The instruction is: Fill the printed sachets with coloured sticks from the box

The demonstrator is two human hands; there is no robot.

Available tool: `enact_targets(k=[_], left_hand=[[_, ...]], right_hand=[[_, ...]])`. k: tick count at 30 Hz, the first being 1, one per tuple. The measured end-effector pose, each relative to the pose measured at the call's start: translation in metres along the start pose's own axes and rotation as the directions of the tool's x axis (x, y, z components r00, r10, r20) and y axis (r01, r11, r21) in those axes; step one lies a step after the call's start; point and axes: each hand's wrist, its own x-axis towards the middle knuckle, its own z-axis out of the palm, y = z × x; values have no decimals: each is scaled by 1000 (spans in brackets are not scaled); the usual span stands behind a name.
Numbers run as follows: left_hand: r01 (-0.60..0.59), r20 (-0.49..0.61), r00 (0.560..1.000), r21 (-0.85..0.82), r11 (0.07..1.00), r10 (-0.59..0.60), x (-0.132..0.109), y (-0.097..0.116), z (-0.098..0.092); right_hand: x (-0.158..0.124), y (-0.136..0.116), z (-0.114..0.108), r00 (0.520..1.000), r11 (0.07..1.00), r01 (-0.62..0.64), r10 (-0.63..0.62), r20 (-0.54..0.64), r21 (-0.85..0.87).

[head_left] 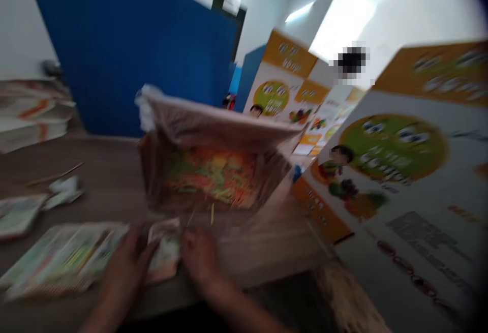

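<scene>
Frame heavily motion-blurred. Left hand (127, 262) and right hand (199, 255) low in view, near together, each closed on one side edge of a small printed packet (164, 251). The packet sits between them, touching both, over the near edge of the wooden table (107, 180). Finger detail lost to blur. At 9 o'clock of left hand, just beside: flat spread of similar packets (63, 259). At 12 o'clock of the packet, near: open box (213, 175), plastic-lined, filled with orange, green and yellow strands. At 3 o'clock, well apart: tall printed cartons (400, 170). Behind box, 11 o'clock: blue panel (125, 53). Far 10 o'clock: paper stack (30, 114)
</scene>
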Motion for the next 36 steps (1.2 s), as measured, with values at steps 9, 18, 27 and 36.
enact_targets(k=[9,18,27,36], left_hand=[[389,497,864,-569,724,-74,-12,20,7],[-85,409,884,-341,936,229,-14,31,10],[-518,618,660,-39,855,428,-22,57,59],[-604,661,617,52,795,426,-25,58,110]], right_hand=[[-12,11,-26,984,765,143,-180,-4,629],[33,36,-53,977,904,-212,193,-88,-372],[57,49,-85,995,823,-94,68,-68,-561],[127,79,-105,971,694,238,-146,191,-679]])
